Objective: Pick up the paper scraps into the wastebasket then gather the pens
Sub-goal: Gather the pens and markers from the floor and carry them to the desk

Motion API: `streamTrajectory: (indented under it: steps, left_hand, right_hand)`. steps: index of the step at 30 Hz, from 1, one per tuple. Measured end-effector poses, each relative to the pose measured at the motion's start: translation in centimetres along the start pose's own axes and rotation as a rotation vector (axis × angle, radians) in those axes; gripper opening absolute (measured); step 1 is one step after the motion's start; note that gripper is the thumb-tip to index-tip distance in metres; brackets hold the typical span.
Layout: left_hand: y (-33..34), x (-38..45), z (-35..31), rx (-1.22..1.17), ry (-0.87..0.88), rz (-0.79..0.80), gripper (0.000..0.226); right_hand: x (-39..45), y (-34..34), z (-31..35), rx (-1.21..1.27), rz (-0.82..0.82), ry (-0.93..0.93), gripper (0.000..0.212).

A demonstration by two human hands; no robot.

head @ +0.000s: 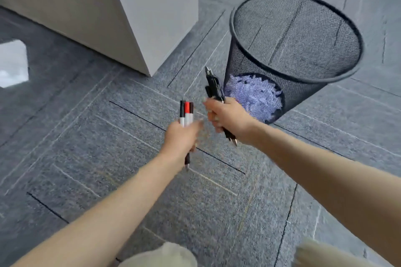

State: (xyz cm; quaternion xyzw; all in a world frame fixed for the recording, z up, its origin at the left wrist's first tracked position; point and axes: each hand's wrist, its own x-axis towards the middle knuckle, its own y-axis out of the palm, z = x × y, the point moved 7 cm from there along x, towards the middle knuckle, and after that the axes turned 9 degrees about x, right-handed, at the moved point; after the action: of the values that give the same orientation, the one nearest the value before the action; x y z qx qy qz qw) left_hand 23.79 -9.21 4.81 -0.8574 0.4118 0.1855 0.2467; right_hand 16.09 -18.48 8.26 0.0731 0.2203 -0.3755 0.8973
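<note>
My left hand [181,137] grips a bundle of markers [186,112] with black and red caps, held upright above the carpet. Just to its right, my right hand [225,117] grips a bunch of black pens [213,84] that stick out above and below the fist. The two hands are close together, almost touching. Behind the right hand stands a black wire-mesh wastebasket [245,54]. White paper scraps [255,97] lie at its bottom, seen through the mesh.
Grey carpet tiles [108,136] cover the floor. A white cabinet or wall corner [130,17] rises at the upper left. A pale bright patch [13,65] lies on the floor at the far left. Light-coloured knees or shoes show at the bottom edge.
</note>
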Motion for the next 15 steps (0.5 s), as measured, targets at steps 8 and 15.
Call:
streamTrajectory:
  steps: [8, 15]
  left_hand:
    - [-13.7, -11.1, -19.0, -0.348, 0.050, -0.093, 0.041]
    - [-24.1, -24.8, -37.8, -0.544, 0.133, -0.166, 0.039]
  right_hand:
    - [-10.6, 9.0, 16.7, 0.092, 0.294, 0.146, 0.033]
    - [-18.4, 10.7, 38.9, 0.393, 0.070, 0.116, 0.023]
